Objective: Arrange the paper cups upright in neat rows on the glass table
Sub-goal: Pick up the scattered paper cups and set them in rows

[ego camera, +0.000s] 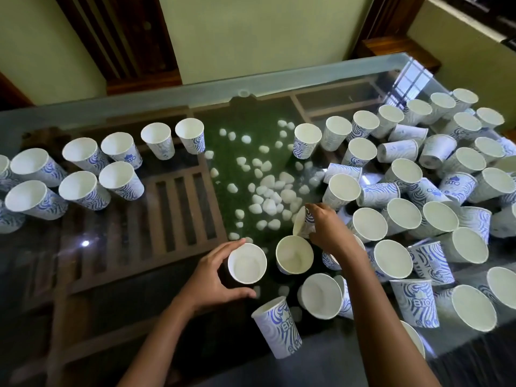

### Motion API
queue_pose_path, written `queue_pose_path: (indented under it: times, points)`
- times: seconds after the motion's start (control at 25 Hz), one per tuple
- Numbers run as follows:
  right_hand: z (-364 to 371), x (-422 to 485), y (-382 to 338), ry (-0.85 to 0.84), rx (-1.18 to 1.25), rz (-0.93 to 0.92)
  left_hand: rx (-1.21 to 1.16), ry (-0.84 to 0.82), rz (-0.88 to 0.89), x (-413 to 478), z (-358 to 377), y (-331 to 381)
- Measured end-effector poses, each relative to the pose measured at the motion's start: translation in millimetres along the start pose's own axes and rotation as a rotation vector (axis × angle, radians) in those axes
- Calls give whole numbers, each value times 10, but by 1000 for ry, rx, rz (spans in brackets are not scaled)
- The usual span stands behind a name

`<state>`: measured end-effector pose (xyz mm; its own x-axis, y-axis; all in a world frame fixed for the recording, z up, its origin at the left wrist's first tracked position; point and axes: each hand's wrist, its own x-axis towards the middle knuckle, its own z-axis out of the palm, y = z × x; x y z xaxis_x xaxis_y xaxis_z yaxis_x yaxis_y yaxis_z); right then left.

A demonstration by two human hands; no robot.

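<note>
Your left hand [213, 277] curls around an upright cup [247, 263], I think to carry it toward the rows [120, 178] far to its left. Your right hand [328, 230] grips a tilted cup [303, 223], beside the messy heap [439, 219] on its right.

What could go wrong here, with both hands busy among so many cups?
The right hand holds a tilted cup just above a standing cup; setting it down carelessly could knock that one over. The right forearm crosses the jumble of cups, so a sideways sweep might scatter them. The left hand grips an upright cup close to a printed cup, which its wrist could topple.
</note>
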<state>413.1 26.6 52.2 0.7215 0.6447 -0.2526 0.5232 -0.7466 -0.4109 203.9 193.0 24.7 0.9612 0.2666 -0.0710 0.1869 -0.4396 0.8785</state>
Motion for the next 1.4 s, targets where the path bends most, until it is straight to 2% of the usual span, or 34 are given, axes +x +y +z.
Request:
queue_pose_path:
  times: [0.12,0.28,0.44,0.56,0.96,1.28,1.4]
  points:
    - [34,54,-2,-22,-63,14,0,22,-14,4,40,-23]
    - [32,92,-27,14,-67,12,-69,152,-89,17,108,-118]
    - [9,143,-201,130,197,-1,-189,299,-145,71,68,-233]
    - [60,242,-399,144,330,-22,-242,400,-177,161,-40,-308]
    - [597,996,-1372,161,594,-53,-54,842,-327,807,-808,-606]
    - [849,1649,-1685,254,664,-63,-34,973,-324,1349,-1198,-904]
    - [885,1786,-1721,286,663,-58,-57,968,-322,1389,-1234,-976]
